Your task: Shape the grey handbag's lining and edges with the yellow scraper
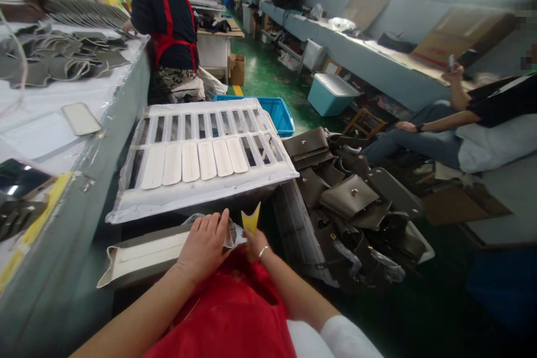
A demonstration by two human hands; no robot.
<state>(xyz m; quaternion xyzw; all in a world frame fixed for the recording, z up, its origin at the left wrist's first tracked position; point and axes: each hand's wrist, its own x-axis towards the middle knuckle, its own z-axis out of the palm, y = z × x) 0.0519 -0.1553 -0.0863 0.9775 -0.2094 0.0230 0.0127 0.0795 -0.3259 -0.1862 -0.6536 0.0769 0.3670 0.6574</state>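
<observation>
My left hand [205, 243] lies stretched out, palm down, over the right end of a grey-brown bag body [138, 260]. A long cream panel [151, 251] with a line along its middle shows on the upturned side of the bag. In my right hand [255, 241], close beside the left, is a flat yellow tool [250, 219] with a V-notched end pointing up. Just beyond both hands sits a white slatted rack [201, 198], bearing a row of several cream panels [191, 162].
On the right, a clear crate [296, 229] is heaped with dark bags [350, 197]. A worktable [121, 106] runs along the left, with grey pieces [67, 53] on it. One person [174, 22] stands ahead; another person [482, 123] sits right. Blue bin [281, 114] behind the rack.
</observation>
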